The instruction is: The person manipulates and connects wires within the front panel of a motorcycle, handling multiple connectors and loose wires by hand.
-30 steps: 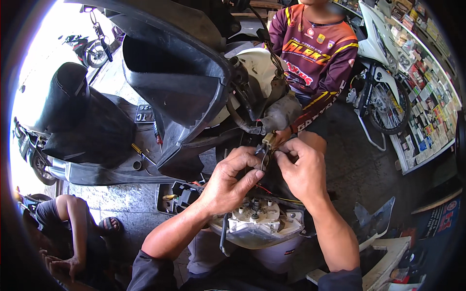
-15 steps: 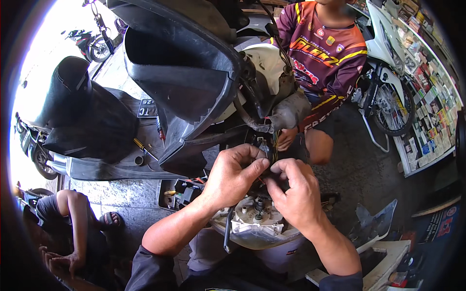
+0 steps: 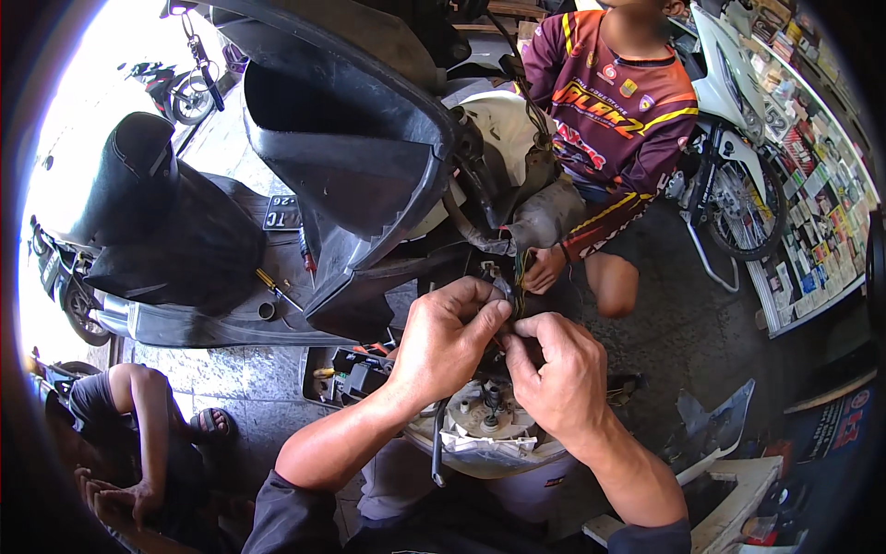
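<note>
My left hand [image 3: 449, 337] pinches thumb and forefinger together on what looks like a thin wire, mostly hidden by the fingers. Right beside it my right hand [image 3: 561, 369] is closed in a similar pinch, with a bit of reddish wire by its fingertips. A bundle of thin wires [image 3: 520, 277] hangs just beyond both hands, out of the scooter's stripped front. Below my wrists lies a headlight unit [image 3: 503, 454] with its pale back and a black bulb socket [image 3: 492, 397] facing up.
The scooter's dark body panel [image 3: 341, 194] rises at left. A screwdriver [image 3: 277, 288] and a ring-shaped part [image 3: 267, 311] lie on its footboard. Across from me, a co-worker's hand [image 3: 544, 270] is near the wires. Another person [image 3: 138, 434] sits at lower left. A wooden stand [image 3: 738, 499] is at lower right.
My view has shifted slightly. Both hands keep their pinch close together, the right fingertips having moved a little. The co-worker's hand stays by the wires.
</note>
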Demonstrator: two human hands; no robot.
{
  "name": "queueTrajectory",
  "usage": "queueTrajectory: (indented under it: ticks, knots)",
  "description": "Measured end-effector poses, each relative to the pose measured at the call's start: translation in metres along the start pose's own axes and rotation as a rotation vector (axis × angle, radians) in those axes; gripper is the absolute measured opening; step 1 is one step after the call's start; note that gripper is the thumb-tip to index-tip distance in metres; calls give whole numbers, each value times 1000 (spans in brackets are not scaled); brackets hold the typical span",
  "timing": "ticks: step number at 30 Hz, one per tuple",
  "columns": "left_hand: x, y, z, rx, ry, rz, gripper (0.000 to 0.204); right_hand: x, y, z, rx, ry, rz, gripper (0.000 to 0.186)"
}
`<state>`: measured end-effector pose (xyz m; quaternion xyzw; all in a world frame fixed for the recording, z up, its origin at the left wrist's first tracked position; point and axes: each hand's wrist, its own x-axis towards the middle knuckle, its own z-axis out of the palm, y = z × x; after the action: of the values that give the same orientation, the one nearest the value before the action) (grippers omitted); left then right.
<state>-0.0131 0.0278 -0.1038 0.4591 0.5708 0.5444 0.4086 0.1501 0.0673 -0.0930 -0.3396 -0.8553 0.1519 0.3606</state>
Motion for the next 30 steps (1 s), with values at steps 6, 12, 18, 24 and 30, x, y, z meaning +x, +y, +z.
queueTrajectory:
  ticks: [6,12,18,24,30]
  knots:
    - [-2,-8,2,-130,-14,83,12,7,-6,-5,31,-55,76,14]
    - [-2,-7,-2,17,-46,97,12,9,-5,-7,140,-86,140,11]
    - [-8,-5,-1,44,-52,116,13,23,7,-32,162,-252,169,11]
    - [2,-14,-5,102,-73,351,13,40,27,-24,27,-197,-41,11]
    - [5,-17,-12,56,-56,355,12,43,34,-10,-122,-64,-186,15]
